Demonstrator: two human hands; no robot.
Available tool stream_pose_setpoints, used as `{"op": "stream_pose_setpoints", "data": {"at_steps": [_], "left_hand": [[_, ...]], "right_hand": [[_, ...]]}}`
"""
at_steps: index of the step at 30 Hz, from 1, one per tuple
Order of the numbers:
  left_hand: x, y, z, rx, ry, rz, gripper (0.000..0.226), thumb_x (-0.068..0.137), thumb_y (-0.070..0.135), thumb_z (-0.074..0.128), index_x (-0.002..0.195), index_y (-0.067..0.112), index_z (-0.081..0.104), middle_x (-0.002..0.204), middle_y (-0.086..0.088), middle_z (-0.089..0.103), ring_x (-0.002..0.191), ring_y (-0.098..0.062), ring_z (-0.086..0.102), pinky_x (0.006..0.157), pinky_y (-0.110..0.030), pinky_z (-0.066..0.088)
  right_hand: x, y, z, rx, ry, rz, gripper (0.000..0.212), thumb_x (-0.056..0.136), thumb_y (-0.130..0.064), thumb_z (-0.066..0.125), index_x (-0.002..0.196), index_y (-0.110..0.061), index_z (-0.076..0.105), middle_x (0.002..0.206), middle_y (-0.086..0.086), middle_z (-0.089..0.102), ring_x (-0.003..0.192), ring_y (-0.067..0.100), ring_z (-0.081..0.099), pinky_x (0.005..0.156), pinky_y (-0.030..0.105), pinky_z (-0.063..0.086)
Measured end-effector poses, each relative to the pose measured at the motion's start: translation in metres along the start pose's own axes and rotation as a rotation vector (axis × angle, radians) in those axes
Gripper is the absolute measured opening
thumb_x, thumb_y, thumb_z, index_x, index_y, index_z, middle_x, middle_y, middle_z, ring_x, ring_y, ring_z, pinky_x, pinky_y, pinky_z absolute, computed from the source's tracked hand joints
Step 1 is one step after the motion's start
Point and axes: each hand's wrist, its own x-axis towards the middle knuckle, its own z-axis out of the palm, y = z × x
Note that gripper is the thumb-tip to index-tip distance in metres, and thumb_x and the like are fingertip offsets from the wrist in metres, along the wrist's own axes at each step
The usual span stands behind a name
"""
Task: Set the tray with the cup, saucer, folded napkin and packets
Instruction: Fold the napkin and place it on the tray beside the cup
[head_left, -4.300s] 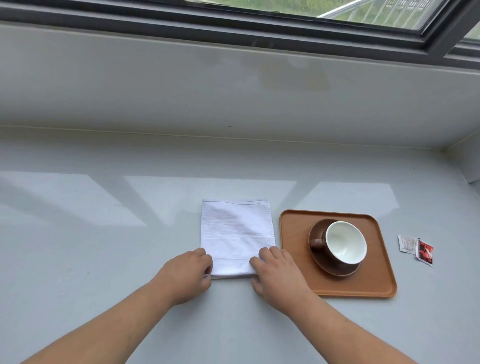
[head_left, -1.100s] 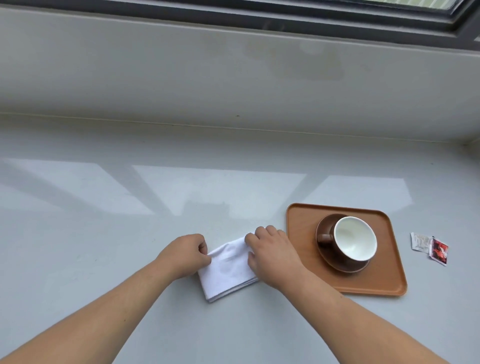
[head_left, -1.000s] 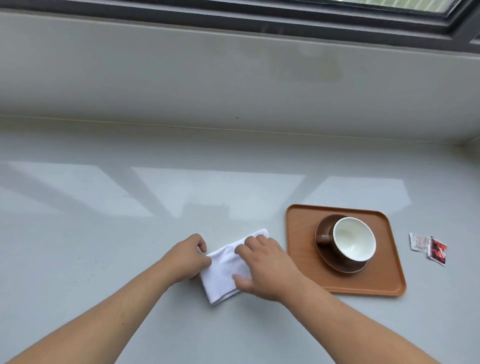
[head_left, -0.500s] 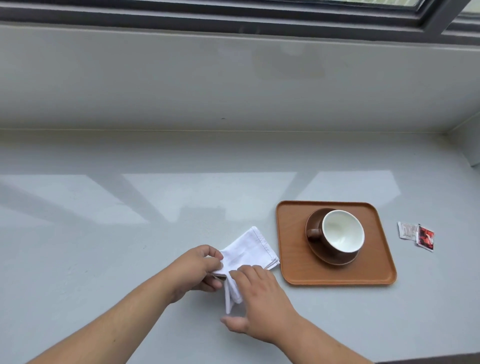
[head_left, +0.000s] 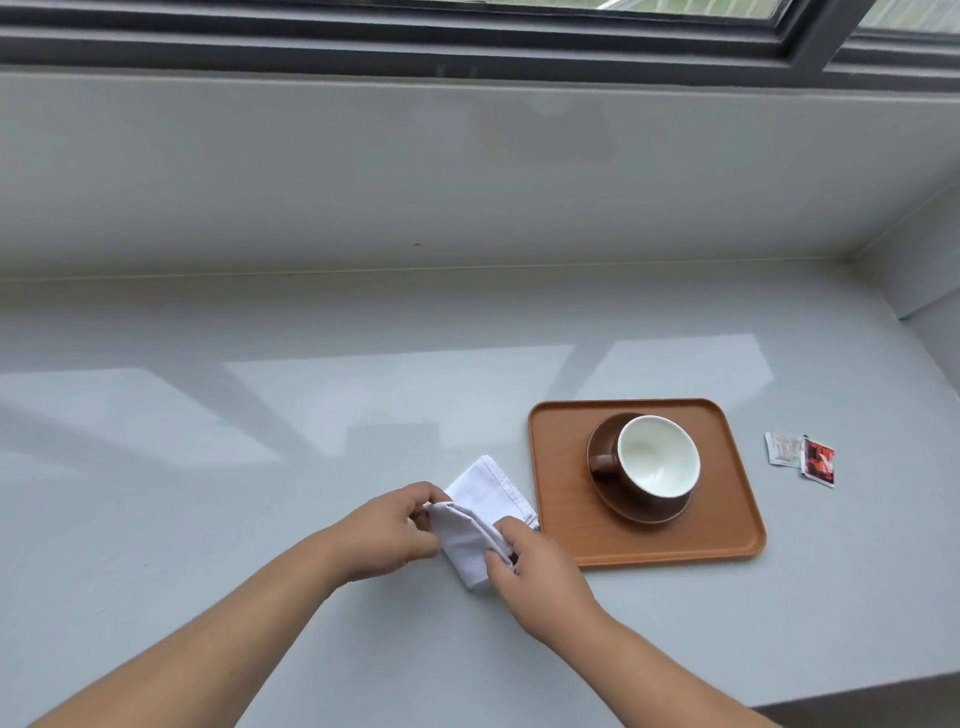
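Observation:
A white cloth napkin, folded small, lies on the grey sill just left of the brown tray. My left hand pinches its left edge and my right hand grips its near right side, with a flap lifted between them. On the tray stands a brown cup with a white inside on a brown saucer, handle pointing left. Two packets, one white and one red, lie on the sill to the right of the tray.
The grey sill runs wide to the left and behind the tray. A low wall and a dark window frame rise at the back. The sill's right end meets a side wall, and its front edge shows at the bottom right.
The napkin went from a flat rectangle to a small fold. In the last half second my right hand moved up onto it, and both hands now lift a flap between them.

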Motion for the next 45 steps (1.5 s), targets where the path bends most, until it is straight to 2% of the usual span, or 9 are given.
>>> {"op": "stream_pose_setpoints", "data": {"at_steps": [5, 10, 14, 21, 28, 34, 39, 42, 45], "left_hand": [[0.025, 0.010, 0.000, 0.392, 0.226, 0.110, 0.014, 0.090, 0.048, 0.068, 0.082, 0.040, 0.060, 0.102, 0.010, 0.056, 0.089, -0.009, 0.059, 0.079, -0.032, 0.050], [0.044, 0.014, -0.003, 0.394, 0.212, 0.053, 0.033, 0.092, 0.048, 0.063, 0.075, 0.020, 0.056, 0.073, 0.007, 0.058, 0.062, -0.014, 0.050, 0.061, -0.034, 0.038], [0.051, 0.015, -0.007, 0.391, 0.138, 0.011, 0.033, 0.090, 0.046, 0.065, 0.070, 0.023, 0.052, 0.067, 0.009, 0.055, 0.060, -0.013, 0.048, 0.060, -0.033, 0.037], [0.018, -0.017, -0.028, 0.303, 0.002, -0.072, 0.029, 0.065, 0.050, 0.077, 0.083, 0.028, 0.073, 0.075, 0.007, 0.071, 0.068, -0.009, 0.060, 0.069, -0.029, 0.047], [-0.013, -0.042, -0.014, 0.434, -0.012, -0.085, 0.028, 0.066, 0.042, 0.066, 0.082, 0.021, 0.060, 0.077, 0.007, 0.064, 0.057, -0.005, 0.052, 0.058, -0.027, 0.040], [-0.033, -0.060, 0.009, 0.561, -0.017, -0.052, 0.034, 0.066, 0.042, 0.059, 0.088, 0.016, 0.056, 0.093, 0.002, 0.062, 0.083, -0.019, 0.063, 0.066, -0.039, 0.048], [-0.035, -0.062, 0.017, 0.212, 0.154, 0.002, 0.016, 0.072, 0.045, 0.064, 0.073, 0.031, 0.058, 0.071, 0.018, 0.058, 0.058, -0.004, 0.052, 0.056, -0.025, 0.039], [-0.026, -0.060, 0.017, 0.119, 0.257, -0.028, 0.025, 0.085, 0.052, 0.064, 0.072, 0.031, 0.059, 0.067, 0.015, 0.063, 0.053, -0.002, 0.052, 0.052, -0.023, 0.038], [-0.012, -0.054, 0.015, 0.167, 0.327, -0.080, 0.031, 0.092, 0.055, 0.059, 0.083, 0.025, 0.063, 0.079, 0.005, 0.071, 0.063, -0.006, 0.064, 0.056, -0.028, 0.046]], "right_hand": [[0.010, -0.001, -0.010, 0.032, -0.004, 0.060, 0.022, 0.091, -0.033, 0.055, 0.074, -0.026, 0.043, 0.064, -0.004, 0.049, 0.059, 0.012, 0.044, 0.053, 0.032, 0.035], [0.021, 0.000, -0.020, 0.088, -0.007, 0.134, 0.019, 0.092, -0.035, 0.053, 0.079, -0.023, 0.050, 0.070, 0.000, 0.059, 0.063, 0.017, 0.053, 0.056, 0.034, 0.041], [0.029, -0.002, -0.023, 0.087, -0.031, 0.130, 0.016, 0.093, -0.035, 0.051, 0.094, -0.021, 0.058, 0.078, 0.002, 0.066, 0.074, 0.023, 0.062, 0.061, 0.038, 0.048], [0.046, -0.021, -0.015, -0.016, 0.020, -0.129, 0.001, 0.092, -0.027, 0.056, 0.092, -0.028, 0.056, 0.079, -0.011, 0.058, 0.079, 0.015, 0.055, 0.063, 0.033, 0.041], [0.025, -0.013, 0.005, -0.065, -0.136, -0.152, 0.010, 0.082, -0.039, 0.056, 0.082, -0.036, 0.046, 0.076, -0.015, 0.052, 0.082, 0.009, 0.049, 0.061, 0.024, 0.040], [0.009, -0.012, 0.018, -0.182, -0.169, -0.334, 0.014, 0.084, -0.030, 0.051, 0.097, -0.030, 0.055, 0.100, -0.015, 0.061, 0.100, 0.011, 0.049, 0.080, 0.035, 0.049], [0.009, -0.006, 0.019, -0.058, -0.165, -0.109, 0.010, 0.077, -0.035, 0.050, 0.078, -0.030, 0.042, 0.069, -0.007, 0.052, 0.067, 0.009, 0.047, 0.056, 0.029, 0.039], [0.019, -0.007, 0.018, 0.061, -0.139, 0.062, 0.012, 0.083, -0.037, 0.054, 0.075, -0.038, 0.046, 0.061, -0.012, 0.053, 0.053, 0.006, 0.043, 0.051, 0.027, 0.035], [0.036, -0.010, 0.018, 0.058, -0.142, 0.130, 0.012, 0.089, -0.039, 0.054, 0.099, -0.044, 0.059, 0.070, -0.012, 0.058, 0.061, 0.003, 0.052, 0.052, 0.024, 0.039]]}}
